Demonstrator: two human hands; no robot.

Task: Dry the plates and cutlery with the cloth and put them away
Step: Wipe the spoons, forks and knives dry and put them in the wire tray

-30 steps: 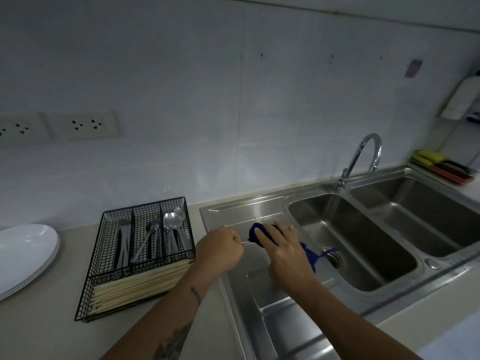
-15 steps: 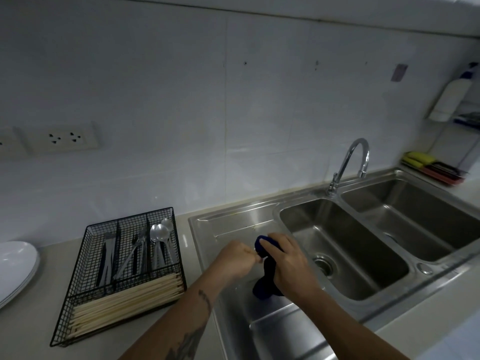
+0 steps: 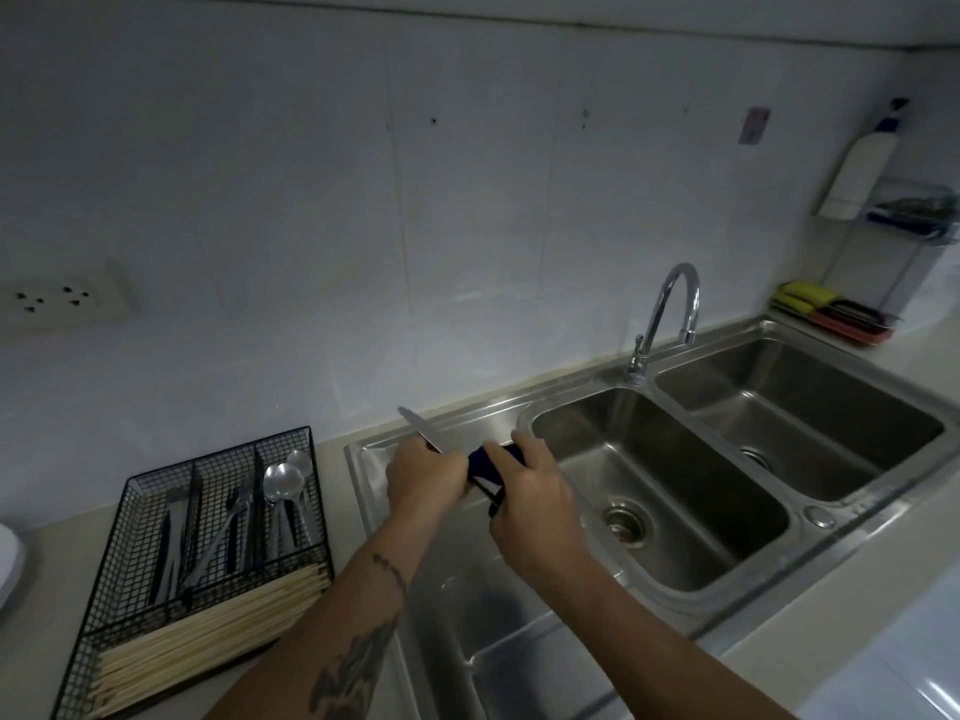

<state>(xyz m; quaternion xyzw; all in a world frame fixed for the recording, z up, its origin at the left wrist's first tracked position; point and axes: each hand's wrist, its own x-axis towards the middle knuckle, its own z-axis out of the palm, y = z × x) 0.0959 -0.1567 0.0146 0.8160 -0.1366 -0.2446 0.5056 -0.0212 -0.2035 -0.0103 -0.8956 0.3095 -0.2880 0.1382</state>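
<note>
1. No brand, label or writing can be read anywhere; the white bottle (image 3: 860, 163) on the wall rack at the far right shows a plain face.
2. The left hand (image 3: 423, 478) is closed in a fist around a table knife (image 3: 420, 428), whose blade points up and away toward the wall.
3. The right hand (image 3: 535, 491) has its fingers (image 3: 522, 443) curled over a dark blue cloth (image 3: 485, 467), which is wrapped around the knife's lower part just beside the left fist.
4. Both hands are above the steel draining board (image 3: 374, 459), left of the sink basin (image 3: 675, 459).
5. A black wire cutlery tray (image 3: 156, 480) sits on the counter (image 3: 67, 553) near its left edge, holding spoons (image 3: 283, 483), other cutlery and chopsticks (image 3: 208, 636).
6. A white plate's (image 3: 8, 569) rim shows at the far left.
</note>
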